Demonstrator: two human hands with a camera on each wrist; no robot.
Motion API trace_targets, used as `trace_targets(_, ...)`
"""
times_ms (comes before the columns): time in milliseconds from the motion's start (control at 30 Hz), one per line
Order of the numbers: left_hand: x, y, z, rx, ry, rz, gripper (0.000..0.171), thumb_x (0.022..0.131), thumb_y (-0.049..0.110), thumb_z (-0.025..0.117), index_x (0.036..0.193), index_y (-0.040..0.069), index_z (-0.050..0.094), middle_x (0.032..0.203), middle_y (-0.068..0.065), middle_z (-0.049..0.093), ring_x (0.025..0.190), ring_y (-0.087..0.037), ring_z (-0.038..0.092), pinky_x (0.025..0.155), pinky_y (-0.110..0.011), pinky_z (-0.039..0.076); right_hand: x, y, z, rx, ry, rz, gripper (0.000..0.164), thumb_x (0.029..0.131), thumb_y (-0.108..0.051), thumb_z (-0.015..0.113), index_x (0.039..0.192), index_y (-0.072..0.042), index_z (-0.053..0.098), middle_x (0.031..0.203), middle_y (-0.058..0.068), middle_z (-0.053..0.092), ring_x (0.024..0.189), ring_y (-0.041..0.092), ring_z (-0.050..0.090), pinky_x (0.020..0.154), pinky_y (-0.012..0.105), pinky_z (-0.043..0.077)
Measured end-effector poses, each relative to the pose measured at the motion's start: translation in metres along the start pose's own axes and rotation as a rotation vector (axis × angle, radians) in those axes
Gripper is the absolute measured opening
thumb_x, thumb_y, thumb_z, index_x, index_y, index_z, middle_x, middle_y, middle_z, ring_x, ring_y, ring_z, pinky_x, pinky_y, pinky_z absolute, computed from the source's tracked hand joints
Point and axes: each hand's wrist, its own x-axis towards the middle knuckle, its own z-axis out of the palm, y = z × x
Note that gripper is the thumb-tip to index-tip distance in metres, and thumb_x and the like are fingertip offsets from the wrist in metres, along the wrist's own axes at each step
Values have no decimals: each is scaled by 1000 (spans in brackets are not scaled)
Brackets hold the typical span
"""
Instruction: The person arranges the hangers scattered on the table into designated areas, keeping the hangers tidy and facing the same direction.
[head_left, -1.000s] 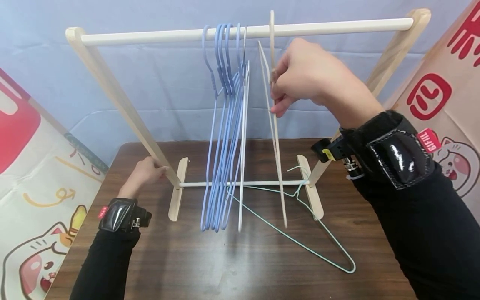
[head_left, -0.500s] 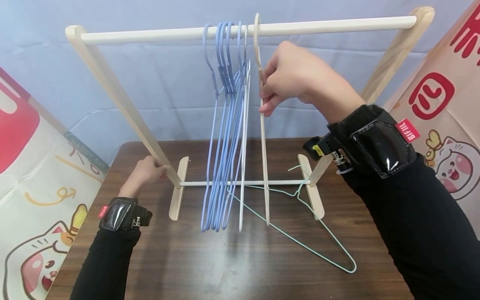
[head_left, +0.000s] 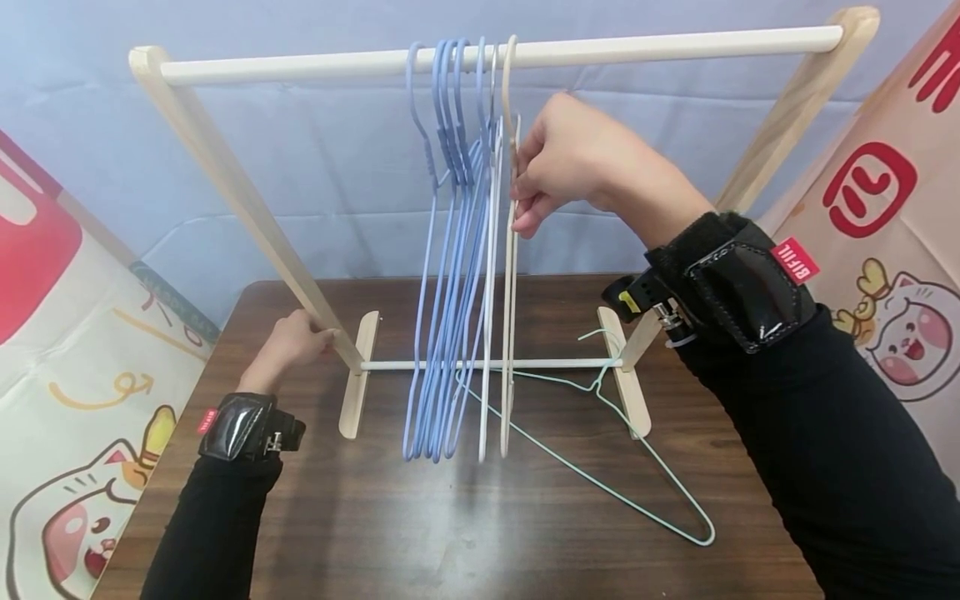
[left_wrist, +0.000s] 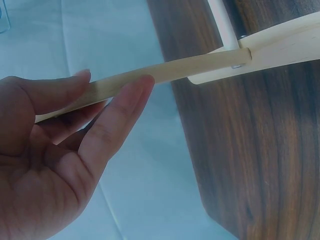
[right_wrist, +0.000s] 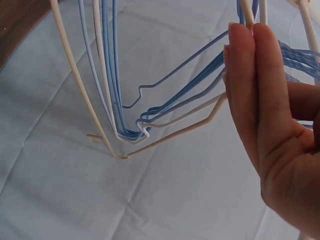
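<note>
My right hand (head_left: 573, 158) pinches the upper part of a beige hanger (head_left: 505, 92), whose hook passes over the rack's top rail (head_left: 675, 45). In the right wrist view, the fingers (right_wrist: 272, 100) stand beside the hanging bunch. Just left of it hangs a white hanger (head_left: 491, 250), then several blue hangers (head_left: 442, 333). Low on the left, my left hand (head_left: 288, 346) grips the rack's wooden post (head_left: 232, 192). The left wrist view shows thumb and fingers on either side of that post (left_wrist: 185, 67).
A mint-green hanger (head_left: 702, 543) lies on the brown table (head_left: 360, 517), partly under the rack's lower bar (head_left: 555, 364). The rack's foot (head_left: 633, 400) stands at right. Pale blue cloth (head_left: 637, 242) hangs behind, with printed cloths on both sides.
My right hand has moved left along the rail with the beige hanger, bringing it close to the white one. The left hand keeps its place on the post.
</note>
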Motion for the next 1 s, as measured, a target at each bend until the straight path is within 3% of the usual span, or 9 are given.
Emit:
trace_targets(200, -1, 1, -1, -9, -11, -9, 35, 93, 18, 50, 103, -15, 58, 95, -27, 63, 87, -37, 62, 80, -48, 45, -1, 0, 1, 3, -14, -3, 16, 89, 3, 53, 96, 16, 59, 68, 13, 64, 61, 19, 66, 66, 28, 53)
trace_targets(767, -1, -1, 0, -7, -3, -11, 34, 92, 17, 50, 103, -14, 58, 92, -25, 65, 87, -37, 62, 84, -50, 43, -3, 5, -1, -19, -14, 3, 16, 88, 4, 51, 98, 14, 58, 71, 15, 63, 61, 20, 66, 65, 30, 53)
trace_targets(1000, 0, -1, 1, -2, -2, -14, 35, 93, 18, 50, 103, -15, 58, 92, -25, 64, 87, -37, 62, 83, -50, 44, -3, 15, -3, -28, -12, 20, 15, 88, 4, 52, 99, 13, 57, 81, 19, 61, 64, 22, 66, 66, 30, 53)
